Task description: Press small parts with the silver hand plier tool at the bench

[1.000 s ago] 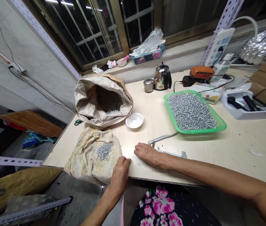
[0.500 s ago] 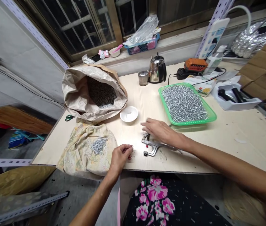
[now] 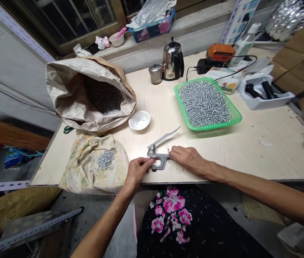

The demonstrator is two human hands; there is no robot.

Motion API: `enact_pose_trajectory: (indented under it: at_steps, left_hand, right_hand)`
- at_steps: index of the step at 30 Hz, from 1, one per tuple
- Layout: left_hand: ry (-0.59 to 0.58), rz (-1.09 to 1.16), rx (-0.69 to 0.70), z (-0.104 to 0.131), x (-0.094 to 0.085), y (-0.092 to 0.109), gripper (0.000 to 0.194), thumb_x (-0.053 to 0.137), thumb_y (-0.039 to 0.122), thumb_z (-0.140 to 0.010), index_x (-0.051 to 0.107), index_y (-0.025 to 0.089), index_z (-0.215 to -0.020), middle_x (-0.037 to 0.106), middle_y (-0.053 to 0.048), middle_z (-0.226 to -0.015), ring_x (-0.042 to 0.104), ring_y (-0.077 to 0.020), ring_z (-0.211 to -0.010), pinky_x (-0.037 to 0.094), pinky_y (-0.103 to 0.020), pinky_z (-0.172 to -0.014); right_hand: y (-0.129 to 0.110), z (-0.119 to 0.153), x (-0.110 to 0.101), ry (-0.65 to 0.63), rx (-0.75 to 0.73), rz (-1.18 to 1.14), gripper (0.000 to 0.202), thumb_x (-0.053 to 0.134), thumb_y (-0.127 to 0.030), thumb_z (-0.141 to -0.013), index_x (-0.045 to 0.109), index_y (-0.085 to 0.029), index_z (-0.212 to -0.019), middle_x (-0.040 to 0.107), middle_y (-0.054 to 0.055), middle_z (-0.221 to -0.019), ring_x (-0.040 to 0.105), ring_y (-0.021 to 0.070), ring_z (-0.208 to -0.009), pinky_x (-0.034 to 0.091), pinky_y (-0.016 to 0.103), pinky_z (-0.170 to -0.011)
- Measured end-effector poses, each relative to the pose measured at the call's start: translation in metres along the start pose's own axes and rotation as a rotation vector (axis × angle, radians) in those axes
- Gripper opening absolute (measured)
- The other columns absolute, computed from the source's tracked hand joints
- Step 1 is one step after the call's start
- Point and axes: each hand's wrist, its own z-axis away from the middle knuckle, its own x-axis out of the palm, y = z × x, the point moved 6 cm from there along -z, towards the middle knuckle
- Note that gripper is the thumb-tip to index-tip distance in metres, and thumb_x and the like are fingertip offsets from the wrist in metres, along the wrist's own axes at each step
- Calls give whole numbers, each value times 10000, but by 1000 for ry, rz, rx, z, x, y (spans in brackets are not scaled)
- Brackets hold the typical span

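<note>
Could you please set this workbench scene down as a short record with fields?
Left hand: pinched at the mouth of the pliers; anything held is too small to tell
Right hand: gripping the pliers' lower handle
Upper handle: raised
Patterned cloth: bears a pile of small metal cylinders
Green tray: heaped with metal cylinders
White bowl: a few small pieces inside
Sack: open-mouthed

Pliers (image 3: 163, 157) grey with some red; tray (image 3: 235, 117) bright green; bowl (image 3: 134, 123) white; cloth (image 3: 84, 170) pale yellow, seemingly floral.
</note>
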Motion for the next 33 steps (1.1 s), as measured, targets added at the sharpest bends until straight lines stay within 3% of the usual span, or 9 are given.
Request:
enact_pose_trajectory:
  at_steps: [6,13,20,26,33]
  left_hand:
    - [21,-62,-30,-1,-6,-6,332,767,438,-591,692,123,-668,580,22,-518,470,-87,-482,365,-213,-497]
    - [-52,-166,-128,-6,-5,-6,275,752,371,-684,640,128,-623,519,45,-439,448,-77,-405,383,-207,-451]
    - [-129,-156,-337,-8,-4,-5,270,802,330,-706,639,115,-698,541,35,-417,489,-82,-366,406,-191,-416]
    - [-164,-152,-352,-8,-4,-5,248,811,293,-714,650,105,-700,596,12,-472,545,-81,-420,476,-191,-471]
    - [-98,-25,-411,-4,-7,-7,332,866,347,-632,670,98,-732,625,2,-531,564,-79,-456,511,-204,-508]
  right_hand:
    - [0,-5,6,21,-21,-21,188,399,-76,-967,526,-168,-863,550,32,-829,433,144,-698,142,302,-518]
    - [4,-9,22,37,-7,-53,158,419,-128,-979,514,-172,-861,556,29,-849,425,141,-715,118,318,-536]
    - [2,-10,17,2,7,-56,163,406,-117,-986,527,-168,-890,562,35,-878,438,144,-738,118,309,-524]
    - [0,-11,14,-2,-33,-24,194,381,-83,-985,528,-163,-889,557,40,-875,440,150,-759,123,309,-517]
    - [2,-12,13,58,-24,-5,188,391,-102,-992,538,-164,-894,555,35,-865,448,153,-763,132,304,-503]
